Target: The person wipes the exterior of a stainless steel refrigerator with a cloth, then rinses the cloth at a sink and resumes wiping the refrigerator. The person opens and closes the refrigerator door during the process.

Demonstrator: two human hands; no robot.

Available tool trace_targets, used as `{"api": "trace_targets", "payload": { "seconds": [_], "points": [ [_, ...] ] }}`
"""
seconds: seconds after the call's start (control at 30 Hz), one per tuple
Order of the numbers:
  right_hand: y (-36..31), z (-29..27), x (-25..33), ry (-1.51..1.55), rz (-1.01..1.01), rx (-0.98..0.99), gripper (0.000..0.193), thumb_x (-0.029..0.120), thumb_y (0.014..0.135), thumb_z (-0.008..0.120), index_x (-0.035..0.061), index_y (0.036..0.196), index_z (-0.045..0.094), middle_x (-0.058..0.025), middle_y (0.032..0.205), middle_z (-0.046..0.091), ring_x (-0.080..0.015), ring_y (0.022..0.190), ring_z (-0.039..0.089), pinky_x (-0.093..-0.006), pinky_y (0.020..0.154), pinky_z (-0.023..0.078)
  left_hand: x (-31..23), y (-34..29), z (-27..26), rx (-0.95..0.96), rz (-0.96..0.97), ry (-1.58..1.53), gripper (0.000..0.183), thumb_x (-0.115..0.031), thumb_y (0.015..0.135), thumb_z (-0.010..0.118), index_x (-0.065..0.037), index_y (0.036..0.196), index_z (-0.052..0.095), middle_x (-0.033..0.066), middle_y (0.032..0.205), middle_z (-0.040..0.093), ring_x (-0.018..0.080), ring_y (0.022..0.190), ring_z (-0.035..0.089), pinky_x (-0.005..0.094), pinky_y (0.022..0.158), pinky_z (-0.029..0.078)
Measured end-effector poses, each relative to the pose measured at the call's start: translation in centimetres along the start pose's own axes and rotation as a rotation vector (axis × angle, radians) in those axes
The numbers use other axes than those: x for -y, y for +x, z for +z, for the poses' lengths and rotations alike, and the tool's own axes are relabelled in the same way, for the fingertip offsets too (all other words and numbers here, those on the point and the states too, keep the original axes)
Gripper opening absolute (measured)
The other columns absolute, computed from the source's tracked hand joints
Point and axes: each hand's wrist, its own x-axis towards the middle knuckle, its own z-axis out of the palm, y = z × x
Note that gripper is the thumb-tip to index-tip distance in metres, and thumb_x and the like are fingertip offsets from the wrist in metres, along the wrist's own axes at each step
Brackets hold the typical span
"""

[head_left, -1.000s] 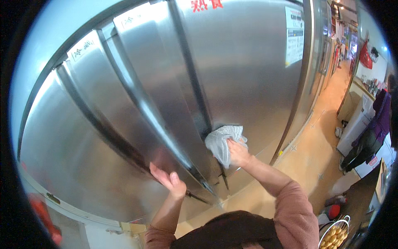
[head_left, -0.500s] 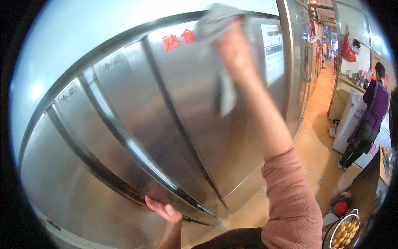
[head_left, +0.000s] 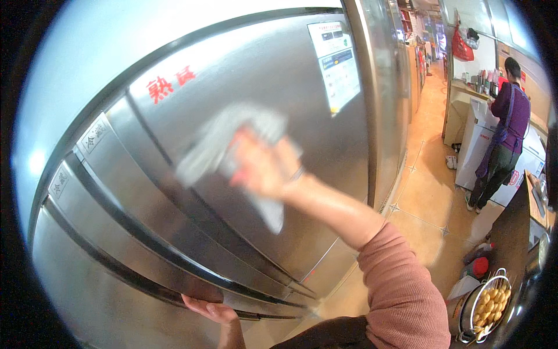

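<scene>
A large stainless-steel refrigerator (head_left: 261, 75) with several doors fills the space before me. My right hand (head_left: 258, 166) is closed on a grey cloth (head_left: 215, 136), bunched against the upper right door; part of the cloth hangs below the fingers. Both hand and cloth are blurred by motion. Lower down, my left hand (head_left: 212, 309) rests with stretched fingers against the dark vertical door edge (head_left: 165, 294), holding no loose object. Red lettering (head_left: 168, 83) is on the upper part of the door, left of the cloth, and a printed label sheet (head_left: 335, 64) is to its right.
A tiled floor aisle (head_left: 421, 203) runs back on the right. A person in a purple top (head_left: 503, 134) stands there by white chest-like appliances (head_left: 474, 142), turned away. Nearby at lower right is a pot (head_left: 468, 331) with a strainer of round yellowish food (head_left: 491, 305).
My right hand has moved the cloth down and left from the door's top edge. The view has shifted right; my left hand stays at the door edge.
</scene>
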Motion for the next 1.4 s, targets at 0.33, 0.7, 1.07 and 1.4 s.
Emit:
{"api": "trace_targets", "payload": {
  "seconds": [0.33, 0.7, 1.07, 1.4],
  "points": [
    [-3.6, 0.2, -4.2, -0.06, 0.395, -0.281, 0.063, 0.041, 0.092, 0.04, -0.0041, 0.137, 0.032, -0.0261, 0.131, 0.044, -0.0437, 0.121, 0.041, -0.0546, 0.108, 0.018, -0.9, -0.2, -0.3, -0.019, 0.023, 0.202, 0.073, -0.041, 0.091, 0.04, 0.003, 0.142, 0.012, 0.0158, 0.144, 0.018, 0.0278, 0.133, 0.02, 0.0418, 0.11, 0.014],
    [9.7, -2.6, 8.9, -0.01, -0.164, -0.105, 0.038, 0.02, 0.078, 0.055, -0.0006, 0.11, 0.059, -0.0081, 0.141, 0.039, -0.0282, 0.129, 0.035, -0.0472, 0.103, 0.033, -1.5, 0.8, -0.3, -0.001, -0.056, -0.023, 0.08, -0.044, 0.085, 0.053, 0.002, 0.14, 0.017, 0.0181, 0.141, 0.024, 0.0289, 0.129, 0.027, 0.0423, 0.108, 0.019],
    [-16.5, 2.3, 11.9, 0.62, 0.157, 0.366, 0.044, 0.016, 0.087, 0.045, 0.007, 0.13, 0.045, -0.0064, 0.14, 0.039, -0.0205, 0.115, 0.05, -0.048, 0.1, 0.031, -2.4, 1.2, 0.2, 0.062, 0.067, 0.106, 0.07, -0.044, 0.094, 0.035, 0.006, 0.139, 0.018, 0.0224, 0.141, 0.026, 0.0322, 0.129, 0.03, 0.045, 0.107, 0.022],
    [-30.4, 5.8, 16.7, 0.531, 0.373, 0.55, 0.076, 0.029, 0.079, 0.053, -0.0041, 0.141, 0.023, -0.0225, 0.147, 0.023, -0.0303, 0.138, 0.024, -0.0444, 0.112, 0.02, -1.2, 1.0, 0.4, 0.108, 0.118, -0.153, 0.056, -0.038, 0.097, 0.029, -0.001, 0.139, 0.025, 0.0178, 0.142, 0.029, 0.032, 0.129, 0.032, 0.0468, 0.106, 0.027]
  ]
}}
